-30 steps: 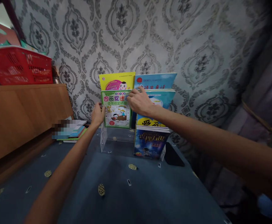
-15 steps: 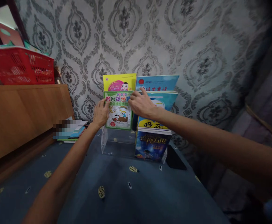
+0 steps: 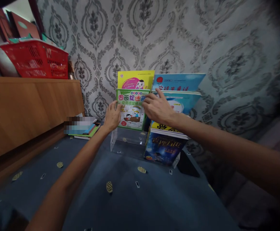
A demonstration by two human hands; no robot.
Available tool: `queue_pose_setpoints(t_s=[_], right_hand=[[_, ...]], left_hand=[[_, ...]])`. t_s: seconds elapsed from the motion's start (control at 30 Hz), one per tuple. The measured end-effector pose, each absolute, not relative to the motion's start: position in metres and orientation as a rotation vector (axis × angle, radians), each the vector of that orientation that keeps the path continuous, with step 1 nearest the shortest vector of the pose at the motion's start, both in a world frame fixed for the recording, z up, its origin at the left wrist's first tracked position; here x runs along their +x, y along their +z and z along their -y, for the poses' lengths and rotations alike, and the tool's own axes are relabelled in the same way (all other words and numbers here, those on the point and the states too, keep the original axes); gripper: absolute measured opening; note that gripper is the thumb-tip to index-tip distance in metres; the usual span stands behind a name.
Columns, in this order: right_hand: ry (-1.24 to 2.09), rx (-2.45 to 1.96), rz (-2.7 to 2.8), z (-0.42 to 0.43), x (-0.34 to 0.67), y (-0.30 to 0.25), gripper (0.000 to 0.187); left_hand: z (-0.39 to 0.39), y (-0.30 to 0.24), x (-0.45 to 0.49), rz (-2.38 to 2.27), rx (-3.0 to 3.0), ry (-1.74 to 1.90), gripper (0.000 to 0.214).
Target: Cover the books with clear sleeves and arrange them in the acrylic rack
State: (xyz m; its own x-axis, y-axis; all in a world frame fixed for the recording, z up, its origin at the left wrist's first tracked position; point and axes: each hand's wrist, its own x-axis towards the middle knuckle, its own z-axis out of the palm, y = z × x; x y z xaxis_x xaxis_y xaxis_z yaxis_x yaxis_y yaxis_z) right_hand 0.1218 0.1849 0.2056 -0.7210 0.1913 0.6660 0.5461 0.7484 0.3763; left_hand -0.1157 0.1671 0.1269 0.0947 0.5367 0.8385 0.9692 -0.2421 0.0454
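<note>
A green-bordered children's picture book point(image 3: 132, 116) stands upright in a clear stepped book stand point(image 3: 113, 140), its cover facing me. My left hand point(image 3: 112, 116) holds its left edge, fingers curled round it. At the upper right edge, my right hand point(image 3: 158, 108) grips the same book and partly covers its title. Behind rises a yellow book point(image 3: 132, 75). To the right are a blue book point(image 3: 180, 81), a teal book point(image 3: 190, 102) in front of it, a yellow book with black lettering point(image 3: 156, 125), and dark blue books point(image 3: 164, 148) lowest and nearest.
A dark blue patterned cloth point(image 3: 101, 205) lies under the stand. Left of it is a pile of books or papers point(image 3: 87, 129), partly pixelated, beside a wooden cabinet point(image 3: 31, 109) bearing a red basket point(image 3: 37, 61). A black flat object point(image 3: 189, 166) lies at right; patterned wall behind.
My view has shifted, so the scene sits further right in the picture. Both hands keep their hold on the green picture book, which stays in about the same place on the stand.
</note>
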Motion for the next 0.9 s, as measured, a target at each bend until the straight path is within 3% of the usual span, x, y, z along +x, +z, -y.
queue_pose_setpoints(t_s=[0.27, 0.53, 0.77, 0.9], right_hand=[[-0.769, -0.561, 2.342, -0.17, 0.118, 0.198, 0.025], [-1.09, -0.627, 2.382, -0.149, 0.114, 0.183, 0.024], [-1.06, -0.57, 2.35, -0.139, 0.112, 0.161, 0.024], [-0.882, -0.515, 2.377, -0.122, 0.114, 0.127, 0.021]], left_hand=[[-0.162, 0.12, -0.129, 1.45, -1.873, -1.082, 0.043], [-0.156, 0.102, -0.137, 1.471, -1.918, -1.082, 0.047], [-0.147, 0.073, -0.155, 1.491, -1.946, -0.973, 0.044], [-0.143, 0.045, -0.191, 1.808, -1.847, -0.713, 0.042]])
